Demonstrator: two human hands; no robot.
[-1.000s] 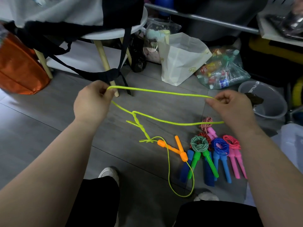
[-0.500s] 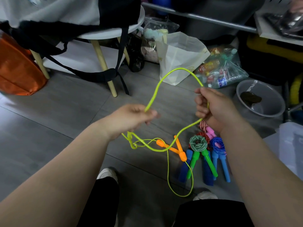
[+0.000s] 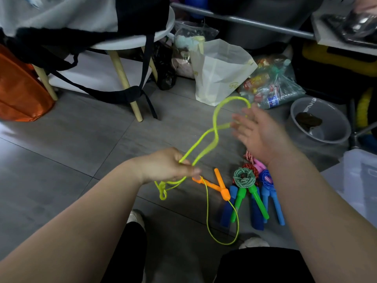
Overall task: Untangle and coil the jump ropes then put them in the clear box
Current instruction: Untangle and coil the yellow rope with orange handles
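Note:
My left hand (image 3: 170, 167) pinches two strands of the neon yellow jump rope (image 3: 215, 119), which loops up and twists in the air. My right hand (image 3: 258, 132) is spread flat, fingers straight, with the top of the loop passing over its fingertips. The rope's orange handles (image 3: 219, 185) lie crossed on the floor, and a knotted bit hangs below my left hand. To their right lie coiled ropes: a green one (image 3: 243, 177) with green handles, a blue one (image 3: 266, 178), a red-white one (image 3: 249, 158) and pink handles. The clear box (image 3: 359, 180) sits at the right edge.
A white round stool (image 3: 130, 40) draped with a black bag stands at the back left, next to an orange bag (image 3: 20, 92). A white paper bag (image 3: 219, 72), a plastic bag of bottles (image 3: 271, 86) and a grey bowl (image 3: 320, 119) line the back. My shoes show below.
My left hand has dropped down toward the orange handles, still pinching the rope. My right hand has let go of its grip and spread flat, and the loop has twisted into a figure eight.

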